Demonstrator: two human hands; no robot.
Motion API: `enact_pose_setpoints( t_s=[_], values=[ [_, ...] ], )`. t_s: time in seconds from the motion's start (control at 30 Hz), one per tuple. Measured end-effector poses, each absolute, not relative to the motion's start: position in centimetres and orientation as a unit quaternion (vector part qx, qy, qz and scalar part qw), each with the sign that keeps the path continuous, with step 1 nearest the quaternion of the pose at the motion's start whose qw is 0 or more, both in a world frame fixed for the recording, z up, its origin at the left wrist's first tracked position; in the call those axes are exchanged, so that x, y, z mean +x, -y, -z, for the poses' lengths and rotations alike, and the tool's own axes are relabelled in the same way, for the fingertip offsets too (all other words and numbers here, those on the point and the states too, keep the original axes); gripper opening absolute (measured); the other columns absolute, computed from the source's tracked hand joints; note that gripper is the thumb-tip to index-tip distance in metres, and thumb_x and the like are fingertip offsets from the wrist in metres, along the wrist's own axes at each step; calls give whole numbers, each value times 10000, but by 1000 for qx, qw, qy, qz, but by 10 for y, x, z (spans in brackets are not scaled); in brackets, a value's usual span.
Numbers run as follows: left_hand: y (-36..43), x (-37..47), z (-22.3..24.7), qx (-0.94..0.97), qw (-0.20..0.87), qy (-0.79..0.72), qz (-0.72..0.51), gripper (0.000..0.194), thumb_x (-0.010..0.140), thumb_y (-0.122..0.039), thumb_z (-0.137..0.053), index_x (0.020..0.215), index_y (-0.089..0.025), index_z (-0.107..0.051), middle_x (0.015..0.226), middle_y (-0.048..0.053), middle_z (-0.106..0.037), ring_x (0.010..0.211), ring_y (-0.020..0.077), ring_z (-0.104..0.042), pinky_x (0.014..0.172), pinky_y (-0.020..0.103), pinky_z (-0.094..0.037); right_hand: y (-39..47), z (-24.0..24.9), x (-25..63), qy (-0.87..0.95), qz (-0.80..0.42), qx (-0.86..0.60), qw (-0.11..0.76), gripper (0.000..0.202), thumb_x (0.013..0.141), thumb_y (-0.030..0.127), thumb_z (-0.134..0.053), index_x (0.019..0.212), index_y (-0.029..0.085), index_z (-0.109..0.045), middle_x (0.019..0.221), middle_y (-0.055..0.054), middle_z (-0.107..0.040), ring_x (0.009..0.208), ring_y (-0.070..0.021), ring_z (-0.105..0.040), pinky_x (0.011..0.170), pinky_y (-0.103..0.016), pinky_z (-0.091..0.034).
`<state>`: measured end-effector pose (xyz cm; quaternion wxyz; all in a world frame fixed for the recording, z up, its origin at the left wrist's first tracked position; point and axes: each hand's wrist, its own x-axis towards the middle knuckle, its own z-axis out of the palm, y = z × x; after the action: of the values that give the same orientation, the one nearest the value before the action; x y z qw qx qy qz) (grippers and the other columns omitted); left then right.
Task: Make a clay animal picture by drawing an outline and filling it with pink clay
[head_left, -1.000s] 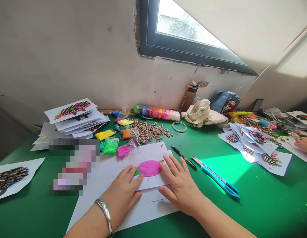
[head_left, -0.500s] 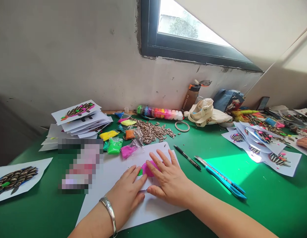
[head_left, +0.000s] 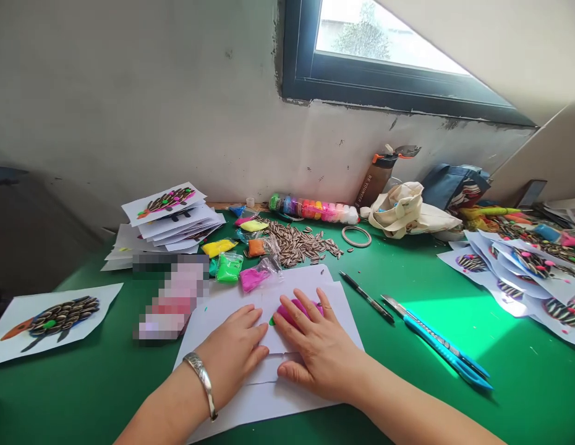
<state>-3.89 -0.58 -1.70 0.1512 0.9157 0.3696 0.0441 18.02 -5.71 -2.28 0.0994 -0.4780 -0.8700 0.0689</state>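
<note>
My right hand (head_left: 315,349) lies flat with spread fingers over a flattened patch of magenta clay (head_left: 293,317) on white paper (head_left: 287,278). Its fingers cover part of the patch. At the clay's left end, by my right index fingertip, shows a small bit of green clay (head_left: 271,321). My left hand (head_left: 234,346), a silver bangle on its wrist, rests on the paper just left of the clay, fingers stretched out and holding nothing. Beyond the paper lie bags of clay, among them a green bag (head_left: 229,267) and a magenta bag (head_left: 253,279).
Sunflower seeds (head_left: 299,241) are heaped behind the bags. A pen (head_left: 366,296) and a blue utility knife (head_left: 438,343) lie to the right. Stacked seed pictures (head_left: 169,216) stand back left, more pictures (head_left: 523,266) at right. A bottle (head_left: 375,179) leans near the wall.
My left hand has drawn slightly left, off the green bit and away from the clay. My right hand stays spread over the magenta patch. The camera view has turned a little left.
</note>
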Motion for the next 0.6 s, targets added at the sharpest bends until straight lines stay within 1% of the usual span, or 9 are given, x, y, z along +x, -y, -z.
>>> enact_pose_setpoints(
  t_s=[0.1,0.27,0.4,0.53,0.6],
  values=[
    [7,-38,20,913,155,-374,-38,284,848,-209,-535,1107,-195,-649,1270,108,-568,1261,282,-429,1043,440,-391,57,21,179,866,-73,-485,97,645,881,599,-402,1439,288,-312,1483,-56,-344,1372,-358,-210,1085,-641,-75],
    [8,-34,17,910,160,-380,-36,306,807,-161,-542,1095,-178,-645,1265,123,-568,1259,290,-431,1046,442,-389,58,20,177,870,-77,-477,100,613,893,594,-376,1429,300,-327,1511,-46,-285,1383,-352,-180,1084,-647,-53],
    [9,-32,15,907,164,-387,-38,335,796,-152,-538,1116,-182,-631,1270,122,-566,1263,294,-427,1048,452,-384,58,21,174,871,-89,-472,103,583,892,597,-381,1403,316,-370,1497,-45,-318,1374,-352,-204,1073,-664,-49],
    [9,-32,14,910,159,-382,-27,296,808,-154,-528,1076,-169,-652,1253,137,-570,1249,305,-436,1037,469,-391,54,16,182,865,-65,-482,125,549,887,596,-397,1367,331,-422,1487,-50,-336,1363,-351,-233,1068,-660,-94],
    [9,-33,15,911,153,-381,-33,277,814,-158,-521,1052,-173,-660,1247,134,-571,1247,301,-437,1034,466,-395,49,15,194,834,-33,-526,163,489,914,507,-417,1354,297,-448,1453,-77,-389,1325,-325,-318,1071,-619,-171]
  ],
)
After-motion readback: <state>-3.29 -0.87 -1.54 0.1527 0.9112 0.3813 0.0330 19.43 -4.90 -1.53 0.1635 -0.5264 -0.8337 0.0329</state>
